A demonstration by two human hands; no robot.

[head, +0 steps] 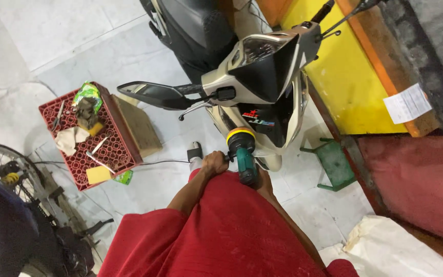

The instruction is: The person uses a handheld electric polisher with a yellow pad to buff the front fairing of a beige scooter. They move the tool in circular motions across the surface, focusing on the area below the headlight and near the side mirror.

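A green power tool (245,159) with a round yellow-rimmed head (240,134) is pressed against the front panel of a cream and black scooter (262,77). My left hand (214,163) is closed on the tool's side, just left of its body. My right hand (264,180) grips the rear of the tool; the tool and my red shirt hide most of that hand. The scooter's left mirror (149,95) sticks out above my left hand.
A red plastic crate (119,149) on a wooden box at the left carries hand tools, a rag and a yellow sponge. A small green stool (334,164) stands right of the scooter. A bicycle wheel (6,169) is at the far left; a yellow and orange wall (344,77) lies beyond.
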